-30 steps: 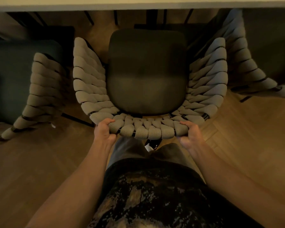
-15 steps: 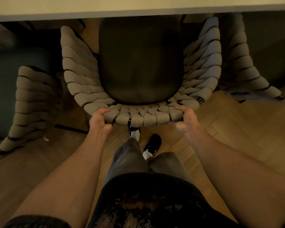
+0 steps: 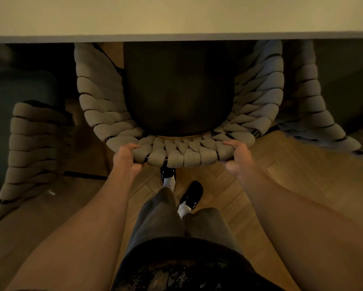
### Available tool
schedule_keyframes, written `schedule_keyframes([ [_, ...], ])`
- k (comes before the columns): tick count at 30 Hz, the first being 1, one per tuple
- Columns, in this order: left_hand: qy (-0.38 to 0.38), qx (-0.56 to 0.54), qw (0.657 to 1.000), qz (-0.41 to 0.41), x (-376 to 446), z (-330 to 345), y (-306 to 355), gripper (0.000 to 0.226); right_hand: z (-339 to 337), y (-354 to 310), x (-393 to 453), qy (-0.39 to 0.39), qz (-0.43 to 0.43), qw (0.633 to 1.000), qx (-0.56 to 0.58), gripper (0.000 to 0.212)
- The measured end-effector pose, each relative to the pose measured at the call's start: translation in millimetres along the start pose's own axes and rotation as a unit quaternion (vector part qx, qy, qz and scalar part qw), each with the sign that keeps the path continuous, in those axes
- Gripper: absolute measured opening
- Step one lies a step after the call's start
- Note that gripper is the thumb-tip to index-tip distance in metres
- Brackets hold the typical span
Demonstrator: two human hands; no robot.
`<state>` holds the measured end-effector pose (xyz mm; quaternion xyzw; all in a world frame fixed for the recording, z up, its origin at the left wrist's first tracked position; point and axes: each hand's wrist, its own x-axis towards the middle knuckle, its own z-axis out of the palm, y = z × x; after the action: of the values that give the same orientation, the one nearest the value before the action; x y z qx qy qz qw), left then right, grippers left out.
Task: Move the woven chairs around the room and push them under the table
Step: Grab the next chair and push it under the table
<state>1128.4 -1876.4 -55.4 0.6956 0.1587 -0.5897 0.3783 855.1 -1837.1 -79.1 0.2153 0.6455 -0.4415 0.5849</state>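
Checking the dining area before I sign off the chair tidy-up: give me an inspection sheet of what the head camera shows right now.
Surface: pale table top, near edge across the top of the view; wooden floor below.
Job's things: middle woven chair, its dark seat partly under the table; left woven chair and right woven chair beside it.
Clutter: nothing seen.
Hands: left hand and right hand each grip the middle chair's woven back rim.
Cables: nothing seen.
Surroundings: dim light; the person's legs and black shoe behind the chair.
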Motion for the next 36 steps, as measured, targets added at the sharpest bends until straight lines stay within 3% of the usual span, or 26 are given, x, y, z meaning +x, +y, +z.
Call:
schedule_keyframes([
  [6,0.009,0.014,1.000,0.003,-5,1,-2,0.021,-5,2,-2,0.008,0.004,1.000,-0.012,0.053],
  [14,0.009,0.014,1.000,0.012,1,1,4,0.025,-2,7,2,0.018,-0.005,1.000,-0.023,0.063],
  [18,0.017,0.009,1.000,0.022,0,1,4,0.045,-2,7,1,0.009,-0.006,1.000,-0.024,0.061],
  [22,0.007,0.015,1.000,0.025,-3,1,4,0.030,-3,6,3,0.003,0.002,1.000,-0.018,0.059],
  [25,0.005,0.020,0.999,0.029,-1,-1,4,0.037,-3,6,3,0.000,0.000,1.000,-0.016,0.058],
  [32,-0.049,0.077,0.996,0.021,-2,-14,1,0.015,-15,4,-5,-0.031,-0.003,0.996,-0.079,0.043],
  [36,-0.077,0.119,0.989,0.050,-6,-25,-1,0.018,-25,5,-15,-0.075,-0.041,0.986,-0.145,0.029],
])
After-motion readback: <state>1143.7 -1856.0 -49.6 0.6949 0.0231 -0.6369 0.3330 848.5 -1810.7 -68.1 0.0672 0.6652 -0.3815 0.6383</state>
